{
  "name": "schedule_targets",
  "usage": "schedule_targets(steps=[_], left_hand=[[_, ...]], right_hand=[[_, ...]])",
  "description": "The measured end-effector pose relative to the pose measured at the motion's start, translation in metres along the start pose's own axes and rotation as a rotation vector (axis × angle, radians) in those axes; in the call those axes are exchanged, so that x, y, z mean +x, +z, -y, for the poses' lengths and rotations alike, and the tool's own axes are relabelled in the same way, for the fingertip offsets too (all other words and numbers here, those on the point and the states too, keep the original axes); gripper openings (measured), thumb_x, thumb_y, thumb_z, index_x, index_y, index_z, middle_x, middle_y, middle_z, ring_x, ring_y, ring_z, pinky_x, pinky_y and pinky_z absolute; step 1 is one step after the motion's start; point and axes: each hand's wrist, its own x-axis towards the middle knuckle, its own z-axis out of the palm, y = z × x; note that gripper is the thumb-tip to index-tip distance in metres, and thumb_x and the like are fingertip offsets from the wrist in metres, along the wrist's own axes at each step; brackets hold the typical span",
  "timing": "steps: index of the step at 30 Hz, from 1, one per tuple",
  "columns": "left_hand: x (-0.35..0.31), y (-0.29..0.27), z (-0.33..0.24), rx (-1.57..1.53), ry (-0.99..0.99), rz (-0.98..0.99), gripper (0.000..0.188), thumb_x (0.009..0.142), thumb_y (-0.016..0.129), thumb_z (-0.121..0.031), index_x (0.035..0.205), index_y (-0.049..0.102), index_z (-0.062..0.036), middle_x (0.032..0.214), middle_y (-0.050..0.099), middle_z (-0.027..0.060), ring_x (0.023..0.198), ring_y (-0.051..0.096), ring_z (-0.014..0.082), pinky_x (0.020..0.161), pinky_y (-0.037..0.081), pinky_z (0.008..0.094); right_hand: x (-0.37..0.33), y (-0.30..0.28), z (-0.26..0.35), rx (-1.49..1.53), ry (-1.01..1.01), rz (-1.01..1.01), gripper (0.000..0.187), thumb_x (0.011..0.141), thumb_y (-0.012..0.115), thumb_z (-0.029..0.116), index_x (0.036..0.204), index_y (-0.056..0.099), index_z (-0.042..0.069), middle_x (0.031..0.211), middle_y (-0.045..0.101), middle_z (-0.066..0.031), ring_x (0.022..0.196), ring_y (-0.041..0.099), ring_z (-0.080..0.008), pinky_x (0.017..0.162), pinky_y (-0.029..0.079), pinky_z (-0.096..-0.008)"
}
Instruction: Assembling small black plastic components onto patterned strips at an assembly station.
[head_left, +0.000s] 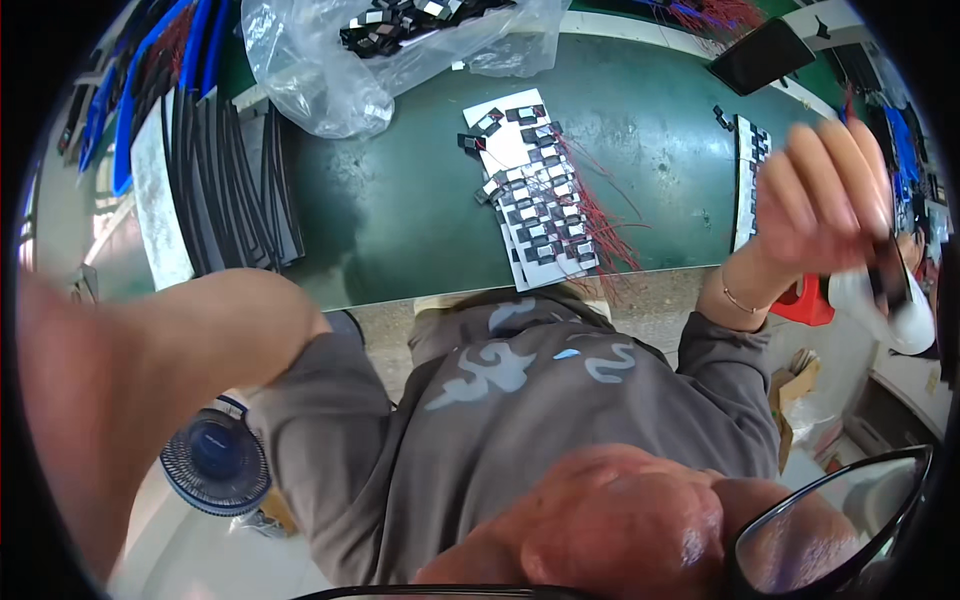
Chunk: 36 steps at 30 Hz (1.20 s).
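Observation:
My right hand is raised at the right, above the table's right end. Its fingers are curled together near a dark, blurred strip, and I cannot make out what they grip. My left hand is a large blur at the left rim, close to the camera, with its fingers hidden. On the green table lies a white board carrying rows of small black-and-silver parts with thin red wires. Neither hand touches it.
A clear plastic bag with black parts sits at the back. Long black strips lie at the left. A dark phone-like slab and another white board are at the right. A blue fan stands lower left.

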Motion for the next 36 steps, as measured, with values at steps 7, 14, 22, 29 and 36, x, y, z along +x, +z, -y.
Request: schedule_targets(steps=[7,14,22,29,36], left_hand=[[-0.118,0.04,0.145,0.852,-0.541,0.342,0.019,0.09,0.062,-0.016,0.104,0.073,-0.009,0.091,0.069,0.006,0.078,0.064,0.0203,0.067,0.051,0.0325],[-0.13,0.04,0.233,1.138,-0.281,0.521,0.028,0.084,0.06,-0.009,0.108,0.07,-0.0172,0.084,0.06,0.0036,0.085,0.063,0.0251,0.066,0.055,0.039],[-0.144,0.037,0.215,0.97,-0.478,0.381,0.024,0.093,0.058,-0.017,0.114,0.069,-0.0123,0.09,0.068,0.0119,0.084,0.064,0.0306,0.073,0.051,0.0373],[-0.125,0.072,0.143,0.365,-0.884,0.07,0.029,0.09,0.066,-0.012,0.119,0.065,-0.0063,0.078,0.07,0.0072,0.064,0.063,0.011,0.06,0.05,0.0239],[-0.139,0.115,0.129,0.532,-0.446,0.293,0.024,0.087,0.067,-0.004,0.111,0.065,-0.0011,0.089,0.066,0.0114,0.075,0.064,0.0269,0.067,0.052,0.0316]], right_hand=[[-0.018,-0.079,-0.048,-0.328,0.172,-0.563,0.016,0.095,0.059,0.02,0.102,0.054,0.007,0.097,0.058,-0.0028,0.09,0.054,-0.0112,0.079,0.046,-0.0279],[-0.023,-0.113,-0.093,-0.365,0.261,-0.681,0.016,0.095,0.061,0.022,0.101,0.06,0.006,0.09,0.064,-0.0022,0.086,0.064,-0.0114,0.077,0.051,-0.0259],[-0.027,-0.109,-0.1,-0.448,0.302,-0.695,0.017,0.096,0.061,0.021,0.101,0.062,0.005,0.094,0.063,-0.0026,0.088,0.064,-0.0121,0.074,0.053,-0.0259],[-0.025,-0.104,-0.111,-0.456,0.236,-0.734,0.018,0.096,0.061,0.017,0.104,0.062,0.002,0.112,0.064,-0.0106,0.098,0.065,-0.0181,0.085,0.057,-0.0317],[-0.03,-0.103,-0.121,-0.112,0.261,-0.622,0.017,0.096,0.06,0.015,0.106,0.061,0.001,0.121,0.063,-0.0113,0.108,0.064,-0.0196,0.102,0.05,-0.0311]])
